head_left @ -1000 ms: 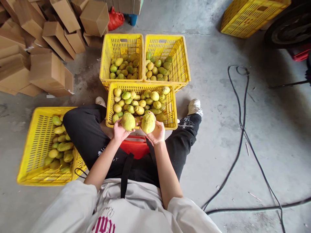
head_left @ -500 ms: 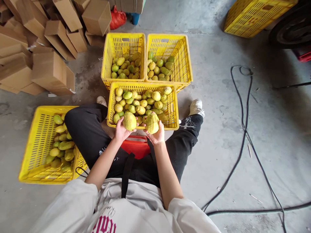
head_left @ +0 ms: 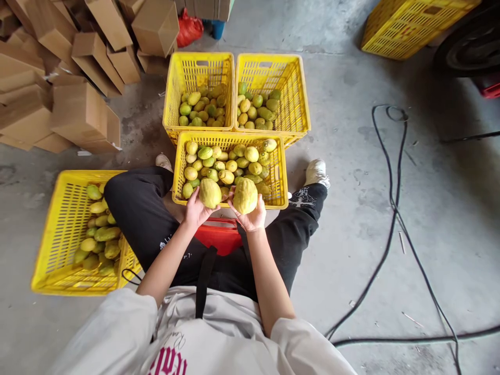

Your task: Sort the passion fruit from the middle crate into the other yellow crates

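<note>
My left hand holds a yellow-green fruit over the near rim of the middle yellow crate. Beside it, a lumpier yellow fruit rests in my right hand. The two fruits are a short gap apart. Green and yellow fruits cover the bottom of the middle crate. Behind it stand a back left crate and a back right crate, both partly filled with similar fruit. Parts of my fingers are hidden behind the held fruits.
A yellow crate with fruit stands at the left by my knee. Cardboard boxes are heaped at the upper left. Black cable lies on the floor at the right. Another yellow crate and a wheel are at the upper right.
Both held fruits have been turned a little in my hands and show different sides. My hands stay in nearly the same place.
</note>
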Tool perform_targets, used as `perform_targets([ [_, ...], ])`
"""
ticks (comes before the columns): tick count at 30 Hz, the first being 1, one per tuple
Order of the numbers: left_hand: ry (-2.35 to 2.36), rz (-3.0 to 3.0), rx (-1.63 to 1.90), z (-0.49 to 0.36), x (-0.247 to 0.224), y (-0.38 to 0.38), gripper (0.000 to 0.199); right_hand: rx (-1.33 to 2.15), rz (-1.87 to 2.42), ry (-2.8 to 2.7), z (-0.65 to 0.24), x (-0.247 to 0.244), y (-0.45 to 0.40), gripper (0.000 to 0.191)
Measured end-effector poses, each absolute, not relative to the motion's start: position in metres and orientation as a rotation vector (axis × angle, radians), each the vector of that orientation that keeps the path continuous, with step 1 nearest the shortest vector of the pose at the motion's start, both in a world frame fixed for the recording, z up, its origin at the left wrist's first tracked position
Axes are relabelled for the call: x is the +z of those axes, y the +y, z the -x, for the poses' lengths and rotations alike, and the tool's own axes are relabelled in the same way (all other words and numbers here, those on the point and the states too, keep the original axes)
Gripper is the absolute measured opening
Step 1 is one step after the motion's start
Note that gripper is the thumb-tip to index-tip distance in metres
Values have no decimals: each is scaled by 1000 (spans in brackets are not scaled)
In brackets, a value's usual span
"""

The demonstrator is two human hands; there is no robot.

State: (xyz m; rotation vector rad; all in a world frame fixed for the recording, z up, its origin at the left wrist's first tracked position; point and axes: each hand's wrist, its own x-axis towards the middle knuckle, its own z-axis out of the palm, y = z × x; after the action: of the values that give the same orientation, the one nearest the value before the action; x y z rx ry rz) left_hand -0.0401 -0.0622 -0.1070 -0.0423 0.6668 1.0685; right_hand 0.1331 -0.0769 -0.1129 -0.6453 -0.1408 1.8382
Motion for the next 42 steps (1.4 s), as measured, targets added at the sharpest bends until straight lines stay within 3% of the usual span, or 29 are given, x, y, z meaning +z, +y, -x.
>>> perform_targets([
  [10, 631, -27, 1034, 43, -105, -62, 41, 1915, 718, -67, -133, -122, -72, 33],
  [25, 622, 14, 1053, 42, -103, -61, 47, 1789, 547, 39, -134, -113, -77, 48],
  [36, 638, 26, 1022, 41, -104, -63, 42, 1866, 672, -103, -133, -117, -73, 39],
  [42, 744, 148, 1063, 43, -112, -62, 41, 1915, 560, -197, -136, -108, -75, 53],
])
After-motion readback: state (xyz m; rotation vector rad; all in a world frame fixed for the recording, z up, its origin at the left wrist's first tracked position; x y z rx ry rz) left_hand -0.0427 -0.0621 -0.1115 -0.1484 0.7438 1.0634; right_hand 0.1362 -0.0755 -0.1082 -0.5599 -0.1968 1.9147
